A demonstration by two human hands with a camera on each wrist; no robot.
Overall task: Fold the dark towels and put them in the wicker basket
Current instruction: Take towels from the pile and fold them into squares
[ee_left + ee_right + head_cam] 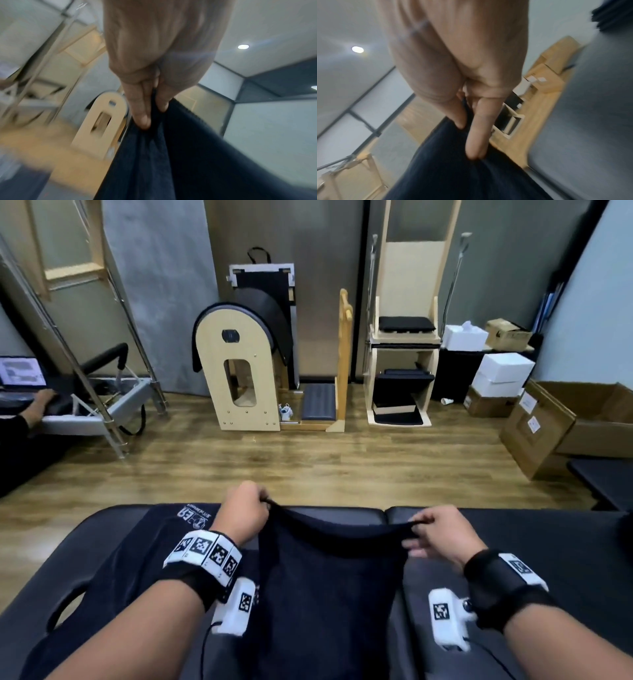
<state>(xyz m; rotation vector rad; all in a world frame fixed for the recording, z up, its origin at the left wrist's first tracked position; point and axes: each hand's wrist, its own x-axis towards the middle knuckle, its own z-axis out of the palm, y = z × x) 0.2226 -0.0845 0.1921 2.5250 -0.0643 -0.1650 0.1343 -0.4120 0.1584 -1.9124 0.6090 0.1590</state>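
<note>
Currently both hands, the left hand [244,510] and right hand [442,530], are pinching the towel [329,583]; its slack top edge, sagging toward six o'clock, is risking a crooked fold.

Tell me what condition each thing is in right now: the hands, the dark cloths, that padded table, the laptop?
Left hand: pinching one top corner of the held towel.
Right hand: pinching the other top corner.
Held towel: lifted, hanging slack between the hands, not yet folded.
Second towel: lying spread on the table, printed logo showing.
Padded table: bearing the towels.
Laptop: open, screen lit.
Cardboard box: open.
Wicker basket: not in view.
</note>
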